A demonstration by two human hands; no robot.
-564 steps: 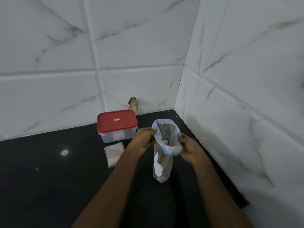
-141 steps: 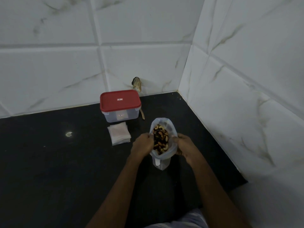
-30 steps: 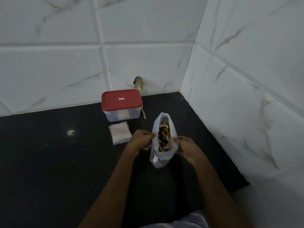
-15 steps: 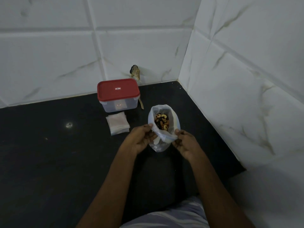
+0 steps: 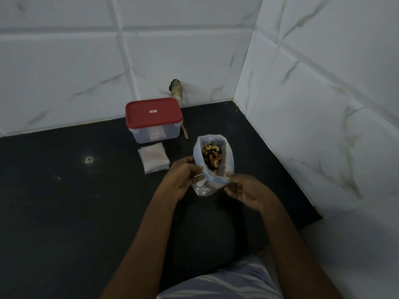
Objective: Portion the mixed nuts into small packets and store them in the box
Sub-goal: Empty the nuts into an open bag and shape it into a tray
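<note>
On the black counter [image 5: 64, 212], left hand [image 5: 183, 178] and right hand [image 5: 246, 190] pinch the nut bag [image 5: 228, 160] between them; its mouth is now wider, ready for portioning.

1. The left hand [image 5: 183, 178] and right hand [image 5: 246, 190] are bare, and so are the forearms [image 5: 149, 234] behind them, down to the frame's lower edge.
2. Behind the hands, between the forearms, lies a striped garment [image 5: 226, 281]: pale grey-lilac cloth with broad lighter bands running slantwise, softly creased.
</note>
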